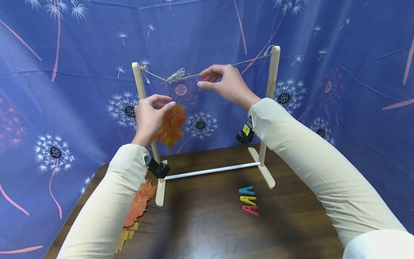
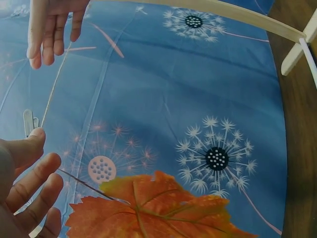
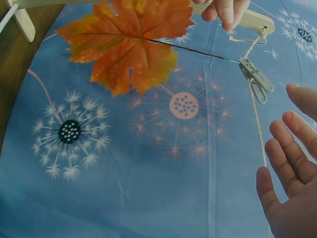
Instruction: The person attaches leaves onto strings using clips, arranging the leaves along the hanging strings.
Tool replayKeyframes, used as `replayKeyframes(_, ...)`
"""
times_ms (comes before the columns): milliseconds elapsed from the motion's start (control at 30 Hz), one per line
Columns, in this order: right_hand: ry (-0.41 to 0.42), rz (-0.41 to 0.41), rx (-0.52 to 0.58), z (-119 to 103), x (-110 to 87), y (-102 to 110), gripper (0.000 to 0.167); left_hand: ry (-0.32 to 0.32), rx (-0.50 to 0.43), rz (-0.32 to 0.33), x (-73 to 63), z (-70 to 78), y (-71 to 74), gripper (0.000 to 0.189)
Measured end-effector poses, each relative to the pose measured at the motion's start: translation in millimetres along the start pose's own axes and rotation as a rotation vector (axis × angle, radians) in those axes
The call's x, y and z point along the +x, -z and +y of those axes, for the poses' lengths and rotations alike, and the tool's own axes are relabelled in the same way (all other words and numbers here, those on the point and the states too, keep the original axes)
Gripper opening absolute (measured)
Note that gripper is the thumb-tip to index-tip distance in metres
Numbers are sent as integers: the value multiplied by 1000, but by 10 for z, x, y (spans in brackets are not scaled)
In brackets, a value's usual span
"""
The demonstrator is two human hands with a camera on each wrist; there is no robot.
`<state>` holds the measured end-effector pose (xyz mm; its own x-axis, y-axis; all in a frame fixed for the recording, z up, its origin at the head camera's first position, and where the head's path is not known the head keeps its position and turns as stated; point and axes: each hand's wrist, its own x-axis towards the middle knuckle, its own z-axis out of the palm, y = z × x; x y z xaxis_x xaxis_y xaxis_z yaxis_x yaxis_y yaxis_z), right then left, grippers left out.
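An orange artificial maple leaf (image 1: 173, 124) hangs by its dark stem (image 3: 198, 51) from a pale grey clothespin (image 1: 176, 75), which is clipped on a thin string (image 1: 249, 61). Beside the stem and below the string is my left hand (image 1: 149, 116), its fingers loosely bent and apart from the leaf in the right wrist view. My right hand (image 1: 230, 85) hovers by the string, to the right of the clothespin. Its fingers (image 3: 285, 161) are spread and relaxed, with nothing in them.
Wooden posts (image 1: 273, 72) carry the string, joined low by a white rod (image 1: 211, 171). Blue (image 1: 246, 190), yellow (image 1: 248, 200) and red (image 1: 250, 210) clothespins lie on the brown table (image 1: 207, 223). More orange (image 1: 140, 203) and yellow leaves (image 1: 124, 235) lie under my left forearm.
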<state>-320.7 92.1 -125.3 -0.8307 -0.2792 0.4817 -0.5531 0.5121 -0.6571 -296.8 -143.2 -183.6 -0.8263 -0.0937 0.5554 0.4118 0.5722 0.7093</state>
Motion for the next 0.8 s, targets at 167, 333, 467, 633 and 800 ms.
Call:
replayKeyframes(167, -16, 1, 2, 98, -123, 21, 35, -25, 11, -18, -91, -38, 41, 26)
replayKeyframes(333, -24, 7, 2, 202, -254, 34, 35, -35, 24, -32, -161, -102, 78, 27)
replayKeyframes(467, -30, 9, 8, 285, -374, 43, 35, -32, 24, -55, -227, -147, 117, 26)
replayKeyframes(633, -57, 3, 29, 416, -557, 22, 35, -18, 42, -71, -329, -217, 159, 25)
replayKeyframes(800, -55, -8, 39, 579, -734, -37, 32, -16, 77, -76, -431, -337, 180, 27)
